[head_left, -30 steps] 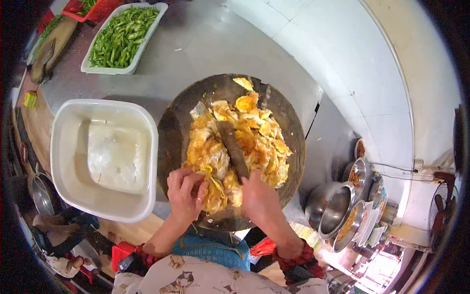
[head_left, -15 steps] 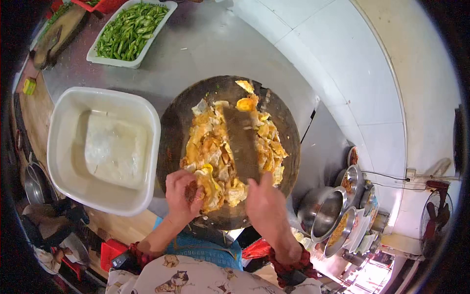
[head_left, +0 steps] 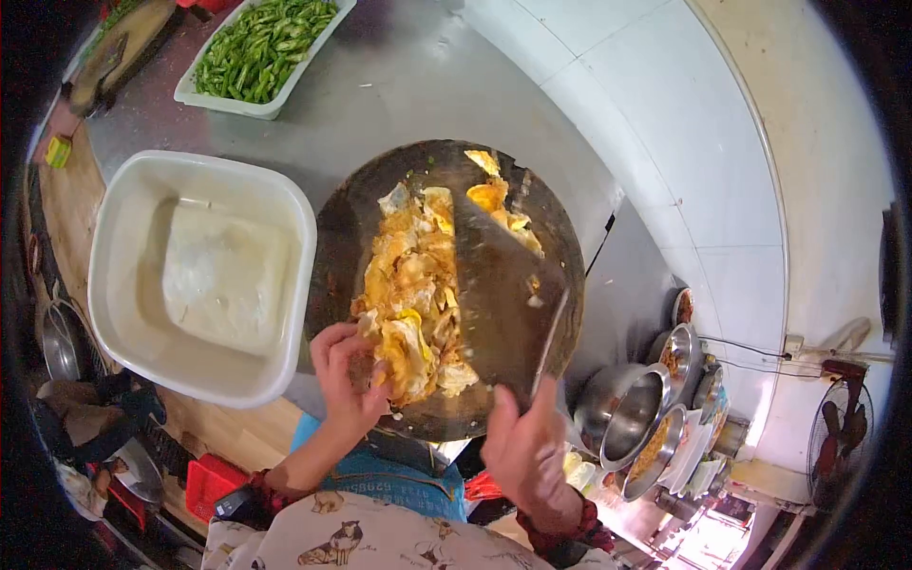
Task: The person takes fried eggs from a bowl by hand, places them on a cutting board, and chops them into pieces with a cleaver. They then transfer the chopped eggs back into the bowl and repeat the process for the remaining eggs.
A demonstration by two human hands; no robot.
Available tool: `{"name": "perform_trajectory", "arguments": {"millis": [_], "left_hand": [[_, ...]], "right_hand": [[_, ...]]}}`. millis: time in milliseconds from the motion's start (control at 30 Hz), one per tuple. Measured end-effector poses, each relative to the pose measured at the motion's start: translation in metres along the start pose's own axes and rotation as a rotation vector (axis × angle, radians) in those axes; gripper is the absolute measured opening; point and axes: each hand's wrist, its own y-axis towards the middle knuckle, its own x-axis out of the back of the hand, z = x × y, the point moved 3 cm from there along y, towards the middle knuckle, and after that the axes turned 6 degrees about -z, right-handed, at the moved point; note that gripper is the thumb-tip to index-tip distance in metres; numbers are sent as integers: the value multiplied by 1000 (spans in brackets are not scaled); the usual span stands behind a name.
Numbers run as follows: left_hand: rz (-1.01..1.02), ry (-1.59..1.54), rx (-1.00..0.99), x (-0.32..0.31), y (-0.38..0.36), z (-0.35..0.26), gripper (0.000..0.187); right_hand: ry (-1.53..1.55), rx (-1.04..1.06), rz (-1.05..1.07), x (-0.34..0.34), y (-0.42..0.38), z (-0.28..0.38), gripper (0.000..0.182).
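Note:
A pile of browned fried egg [head_left: 413, 275], with white and yolk-yellow patches, lies on a round dark chopping board [head_left: 347, 218]. My left hand [head_left: 350, 380] has its fingers bent against the pile's near left edge, gripping some of the egg. My right hand [head_left: 522, 446] is closed round the handle of a cleaver [head_left: 503, 304], at the board's near right side. Motion blurs the broad blade, which appears tilted over the right half of the board and hides what lies under it. A few loose egg pieces [head_left: 489, 195] show beyond the blade.
Left of the board stands a white basin [head_left: 104, 275] with a pale slab or liquid inside. Sliced green peppers [head_left: 261, 47] fill a white tray at the back. Several metal bowls [head_left: 635, 408] stand at the right near a white tiled wall [head_left: 731, 190] and a fan [head_left: 841, 427].
The cleaver has swung right and tilted, uncovering the pile's straight-cut right side and covering the pieces at right. My right hand moved rightward and nearer me; my left fingers loosened slightly.

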Motion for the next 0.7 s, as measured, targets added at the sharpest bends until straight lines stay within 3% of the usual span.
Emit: {"name": "perform_trajectory", "arguments": {"millis": [33,67,133,233,367,433,467,533,567,667,700], "left_hand": [[-4,60,-46,6,0,-2,27],[-8,123,-90,12,-4,-3,26],[23,88,-35,17,-14,5,27],[129,82,-38,26,-26,5,28],[50,52,-17,33,-31,6,22],[37,47,-25,35,-29,6,20],[29,39,-28,35,-32,8,20],[18,33,-24,34,-36,10,20],[40,59,-22,33,-36,9,21],[59,87,-29,32,-35,12,22],[89,74,-37,35,-38,12,22]], "right_hand": [[-269,-253,240,-9,0,8,30],[-269,-250,241,-32,2,-5,30],[-249,63,366,-94,5,-47,30],[-239,106,352,-88,15,-54,31],[-203,83,268,-27,-4,-21,32],[-139,314,-16,-2,-15,-9,32],[-139,316,-15,-9,-15,-7,32],[-269,216,435,-58,-21,-11,23],[-184,206,357,-92,-18,-30,25],[-170,134,368,-92,-12,-35,26],[-138,199,340,-87,-9,-34,26]]}}
